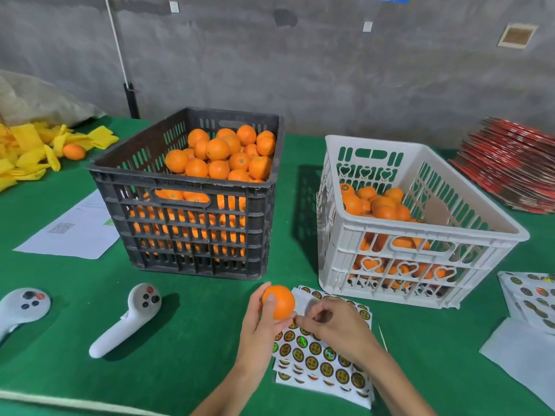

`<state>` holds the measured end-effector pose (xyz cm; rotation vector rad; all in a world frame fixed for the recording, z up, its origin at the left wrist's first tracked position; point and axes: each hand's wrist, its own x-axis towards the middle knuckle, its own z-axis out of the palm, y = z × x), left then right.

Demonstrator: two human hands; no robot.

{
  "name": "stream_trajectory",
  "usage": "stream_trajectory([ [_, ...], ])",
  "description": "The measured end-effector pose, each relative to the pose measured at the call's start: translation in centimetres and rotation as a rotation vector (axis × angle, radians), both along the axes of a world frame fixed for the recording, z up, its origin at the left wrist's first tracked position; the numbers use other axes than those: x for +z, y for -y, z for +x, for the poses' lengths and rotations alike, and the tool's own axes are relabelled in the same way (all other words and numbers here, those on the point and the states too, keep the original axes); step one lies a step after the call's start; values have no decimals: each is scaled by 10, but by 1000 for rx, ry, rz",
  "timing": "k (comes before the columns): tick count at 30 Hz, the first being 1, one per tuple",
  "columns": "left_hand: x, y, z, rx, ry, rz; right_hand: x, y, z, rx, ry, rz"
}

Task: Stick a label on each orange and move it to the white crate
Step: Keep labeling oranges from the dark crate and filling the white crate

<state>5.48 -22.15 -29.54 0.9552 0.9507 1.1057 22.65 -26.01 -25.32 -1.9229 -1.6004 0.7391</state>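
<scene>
Left hand as the grip: fingers and thumb curled round one orange, held just above the worktop near its front edge, over the left end of the label sheet. Right hand beside it, fingertips pinched together right at the orange's lower right side; probably pressing on or bringing up a label, though too small to tell whether one sits between the fingers.

Partway through, by the look of it. White crate toward the right side of the worktop, perhaps half full of oranges, a label visible on at least one. Black crate at the centre, heaped nearly to the rim with oranges awaiting labels. Many more left than done. Plenty of round labels remaining on the sheet, with further sheets at the right edge.

Orange near enough round: no clear long axis, stem end not discernible, so no telling which way it points.
</scene>
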Motion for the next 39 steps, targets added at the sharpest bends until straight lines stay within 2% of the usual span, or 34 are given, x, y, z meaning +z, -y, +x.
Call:
stream_trajectory([
  [3, -1, 0, 0, -5, -1, -2, 1, -3, -3, -33, 65, -23],
  [10, 1, 1, -1, -26, -10, -7, 0, -17, 0, -77, -46, -157],
  [14, 4, 2, -2, -23, -7, -30, -4, -20, 1, -206, -43, -147],
  [16, 6, 2, -2, -30, -3, -39, -4, -18, 2, -307, -26, -67],
  [18, 7, 3, -2, -26, 7, -37, 1, -13, -2, -340, 7, 98],
  [25, 24, 8, -1, 27, -10, 123, 11, -2, -39, 34, 114, 615],
  [30, 73, 3, 2, 31, 72, 204, 30, -3, -44, 18, 227, 928],
  [35, 122, -16, 18, -35, 49, 266, 65, -15, -35, 52, 487, 1003],
  [39, 156, -31, 32, -143, -69, 352, 98, -24, -13, -7, 574, 958],
])
